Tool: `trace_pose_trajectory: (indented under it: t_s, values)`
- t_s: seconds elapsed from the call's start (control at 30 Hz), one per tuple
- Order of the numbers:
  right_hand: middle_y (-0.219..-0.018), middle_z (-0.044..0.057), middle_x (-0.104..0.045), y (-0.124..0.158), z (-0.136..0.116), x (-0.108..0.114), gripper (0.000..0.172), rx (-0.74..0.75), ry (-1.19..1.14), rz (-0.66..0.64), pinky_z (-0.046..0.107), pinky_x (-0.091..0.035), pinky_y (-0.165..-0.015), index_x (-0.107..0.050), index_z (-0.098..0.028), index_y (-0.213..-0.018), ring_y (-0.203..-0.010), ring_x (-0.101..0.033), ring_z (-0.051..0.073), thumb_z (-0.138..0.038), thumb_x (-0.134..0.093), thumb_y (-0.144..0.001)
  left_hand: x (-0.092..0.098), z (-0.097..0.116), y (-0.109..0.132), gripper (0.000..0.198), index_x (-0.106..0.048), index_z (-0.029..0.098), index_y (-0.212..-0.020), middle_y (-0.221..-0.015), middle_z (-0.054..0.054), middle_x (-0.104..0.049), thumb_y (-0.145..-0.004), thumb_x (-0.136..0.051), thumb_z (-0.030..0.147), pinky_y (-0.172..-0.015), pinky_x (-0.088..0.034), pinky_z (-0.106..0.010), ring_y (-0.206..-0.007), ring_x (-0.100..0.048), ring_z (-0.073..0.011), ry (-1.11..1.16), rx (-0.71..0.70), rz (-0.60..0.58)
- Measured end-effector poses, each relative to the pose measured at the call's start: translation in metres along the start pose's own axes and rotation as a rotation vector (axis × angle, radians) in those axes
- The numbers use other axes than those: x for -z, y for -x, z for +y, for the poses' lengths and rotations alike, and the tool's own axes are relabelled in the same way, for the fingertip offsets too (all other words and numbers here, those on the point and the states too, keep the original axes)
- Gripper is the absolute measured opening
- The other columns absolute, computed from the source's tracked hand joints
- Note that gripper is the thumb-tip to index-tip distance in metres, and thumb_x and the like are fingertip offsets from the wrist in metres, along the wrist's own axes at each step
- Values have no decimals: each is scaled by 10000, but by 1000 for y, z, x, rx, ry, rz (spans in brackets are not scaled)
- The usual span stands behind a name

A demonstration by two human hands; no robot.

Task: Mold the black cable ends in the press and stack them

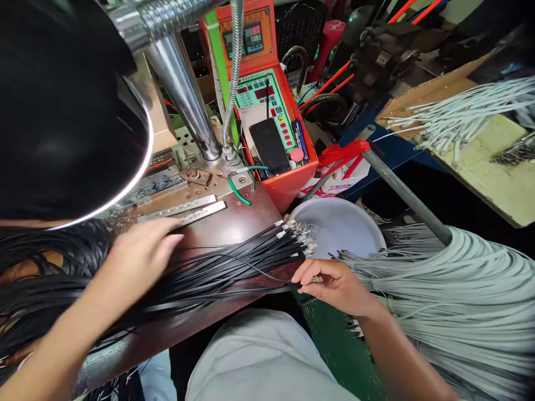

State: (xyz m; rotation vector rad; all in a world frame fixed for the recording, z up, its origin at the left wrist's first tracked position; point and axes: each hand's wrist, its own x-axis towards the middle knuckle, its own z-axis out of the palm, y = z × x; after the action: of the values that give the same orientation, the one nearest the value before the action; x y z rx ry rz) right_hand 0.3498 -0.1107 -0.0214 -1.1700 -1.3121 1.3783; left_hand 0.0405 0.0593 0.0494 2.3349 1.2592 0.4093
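Note:
At the right end of the table, my right hand [334, 284] pinches the end of a black cable [267, 289]. A small metal connector [318, 279] shows among its fingers. My left hand [140, 256] hovers over the left part of a bundle of black flat cables [234, 256], beside two slotted metal strips [200, 213]. Its thumb stands apart from the forefinger, with nothing seen between them; the other fingers are partly hidden. Silvery connectors [307, 245] cap the bundle's right ends.
A large black lamp head [71, 111] hangs at upper left near a metal post [184, 94]. Behind the table stands an orange control box [288, 189] with a phone [270, 146] on it. To the right are a white basin [346, 223] and grey cables [468, 301] draped over a bar.

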Motion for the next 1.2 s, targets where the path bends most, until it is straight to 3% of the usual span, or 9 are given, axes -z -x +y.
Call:
trace_pose_trajectory:
  t_s: [0.07,0.13,0.27,0.4,0.57,0.73,0.83,0.93,1.2]
  values:
    - [-878,24,-658,2,0,-1,48,15,36,-9,215,-477,-705,-607,-190,-804,-797,-604,96,-149,-631,-794,-35,23,-21,317,-595,167,-1064,-1074,-76,-616,-885,-458,391,-940,-414,-375,-1016,-551,-236,-50,-156,-192]
    - [-872,28,-656,5,2,-2,38,7,52,-15,221,-472,-704,-605,-187,-797,-796,-603,102,-161,-633,-795,-69,49,-40,336,-582,148,-1068,-1028,-85,-618,-878,-486,407,-861,-449,-324,-942,-574,-212,-5,-203,-343]
    - [-871,32,-658,9,10,-3,36,-41,55,-13,225,-466,-701,-608,-183,-784,-790,-600,104,-192,-642,-793,-102,80,-55,338,-572,144,-1038,-964,-88,-635,-783,-639,354,-739,-447,-289,-857,-600,-215,23,-48,-515]
    - [-884,34,-658,7,15,-2,35,-44,20,-35,236,-464,-718,-611,-181,-801,-805,-604,109,-205,-637,-797,-98,81,-54,186,-606,181,-888,-815,-38,-649,-826,-553,349,-632,-381,-264,-720,-584,-181,60,4,-650]
    - [-874,32,-660,-3,4,-1,48,-37,-19,-13,232,-466,-680,-618,-186,-793,-770,-608,113,-231,-635,-795,-91,75,-58,239,-563,166,-742,-649,31,-546,-832,-515,382,-572,-332,-221,-589,-456,-109,340,109,-693]
    - [-774,-6,-625,-25,-11,-10,141,-169,-125,306,201,-464,-600,-608,-186,-794,-624,-612,84,-323,-590,-823,-83,72,-58,296,-508,145,-671,-599,45,-480,-779,-587,409,-556,-333,-195,-572,-420,-89,635,246,-711]
    - [-741,-38,-593,-41,-12,-17,210,-223,-255,464,211,-486,-609,-577,-201,-914,-577,-614,80,-365,-619,-791,-75,71,-57,309,-517,136,-681,-614,43,-473,-771,-607,418,-554,-324,-189,-576,-401,-81,693,256,-698]
    - [-745,-42,-595,-52,-12,-21,295,-198,-369,475,216,-507,-613,-551,-206,-985,-567,-605,76,-381,-641,-765,-70,72,-55,319,-530,127,-696,-616,42,-452,-764,-616,427,-543,-308,-188,-573,-375,-77,702,257,-689]
    - [-633,-48,-549,-63,-16,-22,253,-134,-312,489,191,-506,-547,-571,-168,-773,-526,-571,72,-408,-648,-748,-68,72,-50,312,-575,116,-748,-668,28,-484,-768,-621,424,-562,-325,-192,-603,-399,-82,727,234,-713]
